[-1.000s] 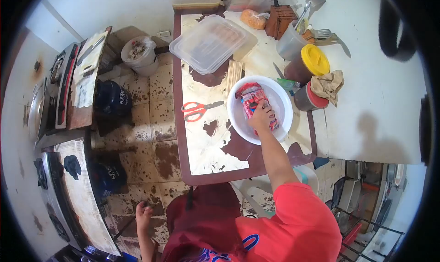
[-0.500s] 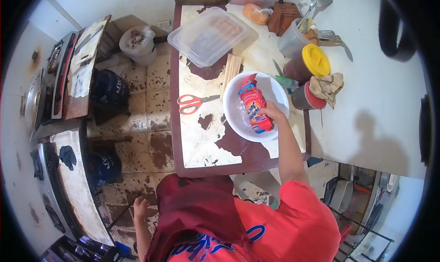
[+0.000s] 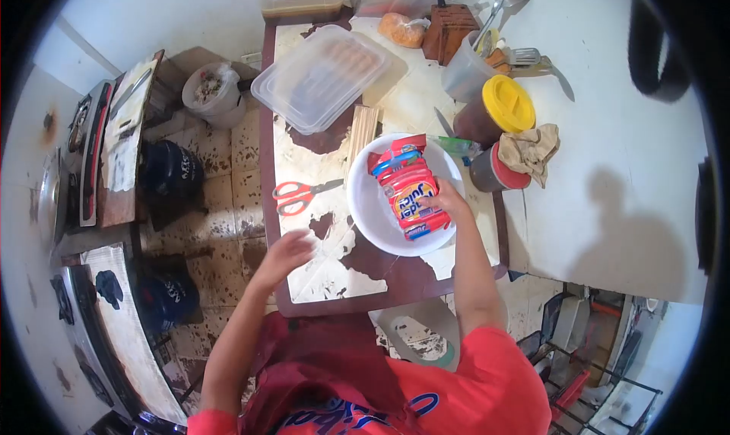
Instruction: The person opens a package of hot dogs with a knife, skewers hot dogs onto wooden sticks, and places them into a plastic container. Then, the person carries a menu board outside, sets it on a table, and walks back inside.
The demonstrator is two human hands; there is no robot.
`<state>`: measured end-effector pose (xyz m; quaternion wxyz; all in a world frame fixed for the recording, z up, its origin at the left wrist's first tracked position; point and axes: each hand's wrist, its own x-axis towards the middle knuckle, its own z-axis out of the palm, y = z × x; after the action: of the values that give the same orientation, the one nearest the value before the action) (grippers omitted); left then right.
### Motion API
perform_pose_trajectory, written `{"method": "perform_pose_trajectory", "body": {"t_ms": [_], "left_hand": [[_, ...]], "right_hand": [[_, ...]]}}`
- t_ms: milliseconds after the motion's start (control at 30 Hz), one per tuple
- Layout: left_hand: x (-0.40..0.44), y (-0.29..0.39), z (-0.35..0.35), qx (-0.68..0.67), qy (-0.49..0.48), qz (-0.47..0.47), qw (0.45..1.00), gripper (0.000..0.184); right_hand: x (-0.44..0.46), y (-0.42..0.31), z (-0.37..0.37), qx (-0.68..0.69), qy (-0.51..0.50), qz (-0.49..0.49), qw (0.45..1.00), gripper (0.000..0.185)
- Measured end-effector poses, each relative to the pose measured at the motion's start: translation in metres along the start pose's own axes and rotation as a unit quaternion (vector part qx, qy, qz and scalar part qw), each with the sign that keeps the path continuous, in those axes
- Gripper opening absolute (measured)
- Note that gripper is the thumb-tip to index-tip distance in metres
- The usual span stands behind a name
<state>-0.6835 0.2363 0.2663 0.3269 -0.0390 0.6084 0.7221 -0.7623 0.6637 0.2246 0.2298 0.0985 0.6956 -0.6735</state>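
My right hand [image 3: 449, 199] grips the right side of a red packet [image 3: 404, 192] with blue and yellow printing, holding it over a white bowl [image 3: 363, 217]. My left hand [image 3: 290, 254] is over the table's front left part, fingers apart and holding nothing. Red-handled scissors [image 3: 296, 197] lie left of the bowl. A bundle of thin wooden sticks [image 3: 363, 134] lies behind the bowl, partly against its rim. Just right of the bowl's back edge is a green plastic packet [image 3: 456, 146].
A lidded clear container [image 3: 323, 74] stands on the worn table [image 3: 334, 308]. Behind and right are a knife block [image 3: 450, 33], a utensil tub [image 3: 465, 74], a yellow-lidded jar [image 3: 508, 104] and a red-rimmed jar [image 3: 494, 170] with crumpled brown paper. Stoves and blue gas cylinders [image 3: 171, 173] stand left.
My left hand has risen from low beside the body to the table's front left. My right hand has lifted and turned the red packet, whose printed face now shows.
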Motion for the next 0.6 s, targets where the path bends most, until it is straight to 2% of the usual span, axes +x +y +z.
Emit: {"method": "perform_pose_trajectory", "body": {"t_ms": [33,67,133,167,267,300,433,533,600], "left_hand": [[0.037,0.018,0.024,0.051,-0.051,0.034,0.997,0.057],[0.073,0.020,0.045,-0.026,-0.086,0.007,0.996,0.068],[0.131,0.020,0.082,-0.024,-0.046,-0.002,0.999,0.084],[0.162,0.008,0.097,-0.053,0.008,0.047,0.997,0.061],[0.182,0.035,0.123,-0.148,-0.083,-0.003,0.986,0.051],[0.181,0.040,0.130,-0.168,-0.055,-0.017,0.984,0.044],[0.197,0.016,0.124,-0.122,-0.016,0.021,0.992,0.041],[0.198,0.007,0.131,-0.133,0.068,0.040,0.988,0.032],[0.200,-0.001,0.127,-0.108,0.082,0.015,0.991,0.041]], "right_hand": [[-0.002,0.002,-0.001,0.020,-0.011,-0.014,1.000,0.062],[-0.007,0.000,-0.001,0.038,-0.019,-0.023,0.999,0.062],[-0.019,-0.014,0.006,0.075,-0.033,-0.046,0.996,0.062],[-0.020,-0.015,0.005,0.058,-0.034,-0.037,0.997,0.062],[-0.016,-0.017,0.008,0.092,-0.072,-0.049,0.992,0.061],[-0.015,-0.016,0.007,0.098,-0.082,-0.036,0.991,0.062],[-0.005,-0.001,0.024,0.020,-0.020,-0.057,0.998,0.065],[0.001,0.005,0.032,-0.018,0.036,-0.107,0.993,0.065],[0.008,0.016,0.033,-0.045,0.055,-0.087,0.994,0.064]]}}
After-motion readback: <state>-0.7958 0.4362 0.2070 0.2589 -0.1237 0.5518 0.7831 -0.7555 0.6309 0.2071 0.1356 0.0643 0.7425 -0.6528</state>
